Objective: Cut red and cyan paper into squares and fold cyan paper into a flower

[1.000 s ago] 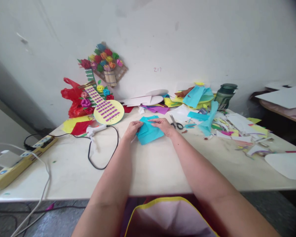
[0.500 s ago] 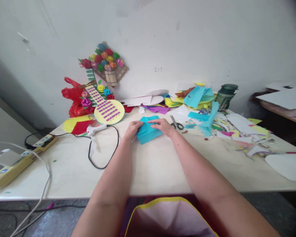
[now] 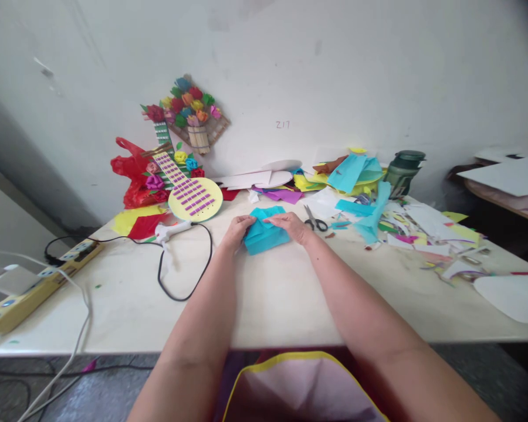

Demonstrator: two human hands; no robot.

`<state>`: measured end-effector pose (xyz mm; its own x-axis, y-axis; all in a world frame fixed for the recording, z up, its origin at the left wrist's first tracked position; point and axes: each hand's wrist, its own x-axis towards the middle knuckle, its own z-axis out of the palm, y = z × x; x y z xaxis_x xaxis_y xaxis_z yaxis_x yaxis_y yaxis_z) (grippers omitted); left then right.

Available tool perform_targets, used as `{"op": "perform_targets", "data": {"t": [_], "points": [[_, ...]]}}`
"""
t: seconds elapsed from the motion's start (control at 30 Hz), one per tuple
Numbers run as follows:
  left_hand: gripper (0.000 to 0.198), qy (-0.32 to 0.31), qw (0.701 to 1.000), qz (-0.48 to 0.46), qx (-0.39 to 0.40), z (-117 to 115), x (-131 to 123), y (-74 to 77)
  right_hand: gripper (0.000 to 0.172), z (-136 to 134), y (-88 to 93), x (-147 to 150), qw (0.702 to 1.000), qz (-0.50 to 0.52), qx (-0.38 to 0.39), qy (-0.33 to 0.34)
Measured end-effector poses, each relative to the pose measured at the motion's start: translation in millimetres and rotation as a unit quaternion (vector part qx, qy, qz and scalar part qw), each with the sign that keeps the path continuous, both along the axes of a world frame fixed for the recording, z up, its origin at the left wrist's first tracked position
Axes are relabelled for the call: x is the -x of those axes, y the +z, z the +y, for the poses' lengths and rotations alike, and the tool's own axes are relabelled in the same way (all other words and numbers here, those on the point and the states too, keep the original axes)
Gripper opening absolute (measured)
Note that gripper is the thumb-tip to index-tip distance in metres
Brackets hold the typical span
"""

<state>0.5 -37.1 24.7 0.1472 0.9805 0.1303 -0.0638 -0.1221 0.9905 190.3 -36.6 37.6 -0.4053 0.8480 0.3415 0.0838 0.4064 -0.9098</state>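
And here, at the middle of the tabletop (image 3: 281, 305), is the creased blue paper (image 3: 267, 239), right between the two hands! The left hand (image 3: 237, 231) has its fingers pinched on the left edge; the right hand (image 3: 293, 227) grips the upper right part in its fingertips. Black-handled scissors (image 3: 315, 221) lie just beside the right hand, a white glue gun (image 3: 172, 230) over to the left, its black cord (image 3: 161, 281) looping toward the forearm.

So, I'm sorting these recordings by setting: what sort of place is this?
Most likely a paper-craft workspace: a glue gun, scissors and scattered, colourful paper scraps all lie on one tabletop.
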Motion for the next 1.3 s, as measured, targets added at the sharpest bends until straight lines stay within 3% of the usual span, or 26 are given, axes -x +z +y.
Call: {"op": "perform_targets", "data": {"t": [0.5,0.63,0.73,0.9,1.3], "points": [[0.037,0.002,0.999,0.039,0.002,-8.3,-5.2,6.1,0.028,-2.6,4.2,2.7,0.996,-0.056,-0.062,0.004],[0.036,0.003,0.999,0.038,-0.005,-6.0,-4.0,3.6,0.031,-1.9,2.0,2.0,1.0,-0.01,-0.021,0.009],[0.037,0.002,0.999,0.043,-0.021,-4.8,-2.7,3.2,0.041,2.7,-3.3,0.7,0.997,0.052,0.041,-0.028],[0.039,-0.018,0.997,0.052,-0.047,-7.5,-3.7,7.2,0.043,9.3,-9.2,1.0,0.994,0.019,0.077,-0.071],[0.037,-0.042,0.999,0.024,0.003,-5.0,-4.2,4.0,0.046,2.3,-3.5,5.3,0.995,-0.044,0.012,-0.084]]}}
